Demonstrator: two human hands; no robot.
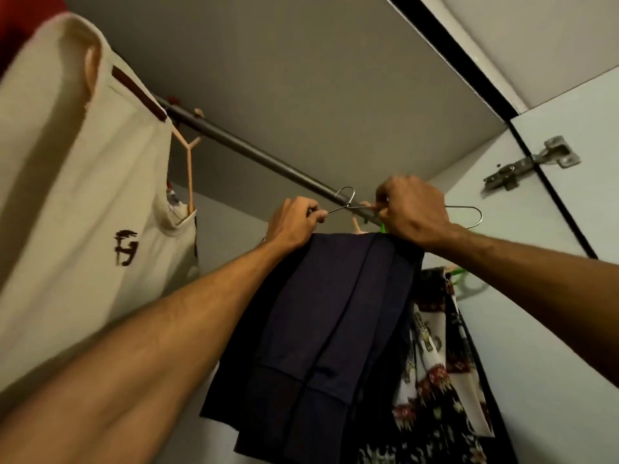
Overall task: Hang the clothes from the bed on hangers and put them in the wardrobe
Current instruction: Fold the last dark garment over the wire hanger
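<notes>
Left hand (294, 224) pinches one arm of the wire hanger (470, 217) and right hand (413, 212) is curled round the other. The navy garment (335, 313) is folded over the hanger and hangs straight down between the forearms, just under the rail (251, 152). The hook (346, 195) sits at the rail, but I cannot tell whether it is fully over it. Risks: letting go with the hook half seated would drop everything. The garment is only draped on smooth wire, so tilting the hanger could slide it off. The hook could also snag a neighbouring hanger (a peach one shows partly behind the hands). The wardrobe (536, 329) already holds a cream T-shirt (77, 169) on a peach hanger (189, 162) at left. A patterned garment (432, 349) on a green hanger (460, 272) hangs at right, touching the navy one.
</notes>
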